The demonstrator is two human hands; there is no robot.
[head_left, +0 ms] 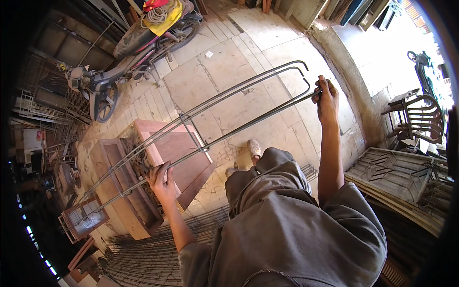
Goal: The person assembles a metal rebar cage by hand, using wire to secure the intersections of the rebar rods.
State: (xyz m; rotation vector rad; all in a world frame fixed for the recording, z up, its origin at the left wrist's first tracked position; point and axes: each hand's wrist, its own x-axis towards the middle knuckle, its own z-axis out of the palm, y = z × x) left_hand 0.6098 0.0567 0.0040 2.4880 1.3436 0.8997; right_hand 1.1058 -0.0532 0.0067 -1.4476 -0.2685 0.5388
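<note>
A long reinforcing-bar cage [205, 148] runs slantwise in front of me, from the lower left to the upper right. Its thin steel bars are joined by small rectangular ties, and some ends at the upper right are bent into hooks. My right hand [328, 103] is closed around the end of the nearer bars, with my arm stretched out. Farther down the same side, my left hand [162, 184] grips a near bar, its fingers curled over the top. The cage's far left end reaches over a small wooden frame [86, 219].
Below the cage stand a reddish wooden panel [184, 143] and a wooden box frame [122, 186]. A motorbike [138, 57] is parked at the upper left. Many steel rods [158, 251] lie at the lower left. On the right are a chair [423, 117] and stacked panels [392, 174].
</note>
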